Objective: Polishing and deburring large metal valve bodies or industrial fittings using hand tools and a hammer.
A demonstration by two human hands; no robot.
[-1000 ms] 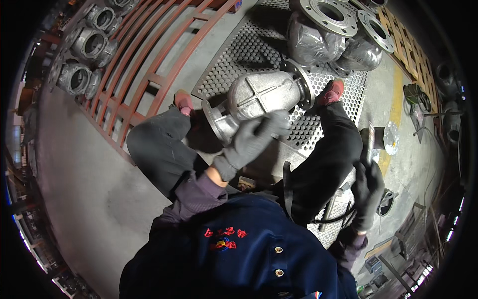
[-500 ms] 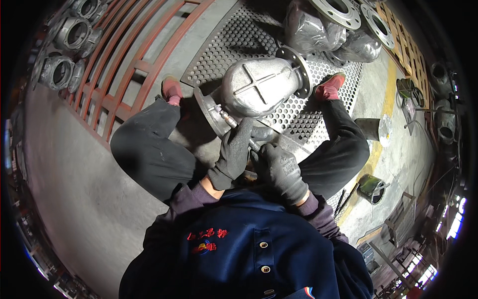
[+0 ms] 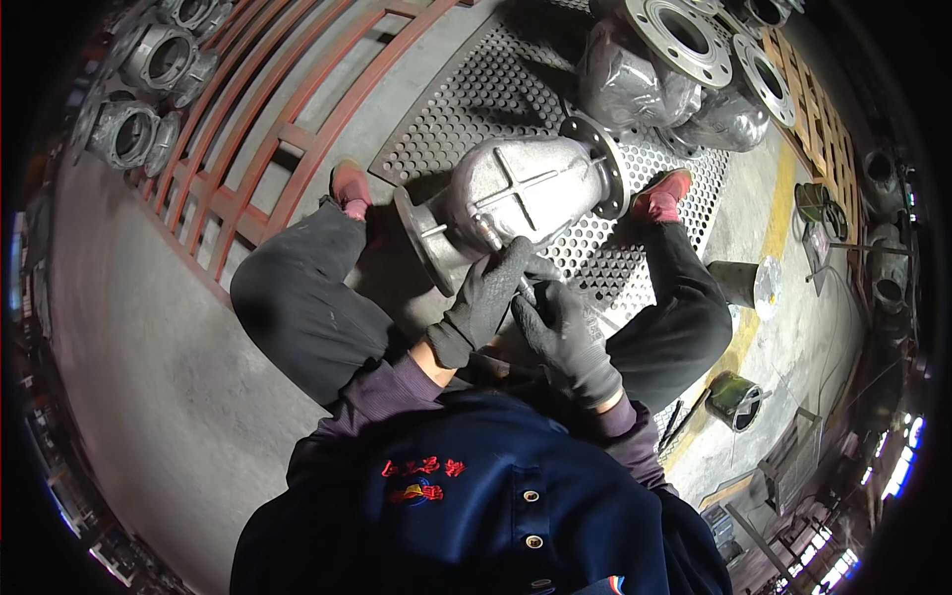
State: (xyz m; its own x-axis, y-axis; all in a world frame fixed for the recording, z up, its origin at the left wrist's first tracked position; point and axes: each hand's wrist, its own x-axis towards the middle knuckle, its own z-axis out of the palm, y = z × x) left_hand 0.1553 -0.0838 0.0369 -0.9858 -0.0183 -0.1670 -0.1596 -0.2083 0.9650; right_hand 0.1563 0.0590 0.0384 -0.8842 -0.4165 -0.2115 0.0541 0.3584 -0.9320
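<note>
- Silver casting (image 3: 535, 178), between the red shoes (image 3: 667, 190), partly over the perforated sheet (image 3: 461, 129); probably heavy, rigid, best lifted by its end flanges (image 3: 415, 241).
- Left hand (image 3: 486, 302), right hand (image 3: 573, 342): both wrapped around a slim metal tool (image 3: 489, 234).

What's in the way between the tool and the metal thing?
Nothing I can see: the tool, in the left hand and right hand, pokes over the metal thing. Whether it touches, I can't tell.

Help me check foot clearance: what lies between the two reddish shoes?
In the head view, the silver casting, flanged at both ends, lies between the left shoe and the right shoe.
</note>
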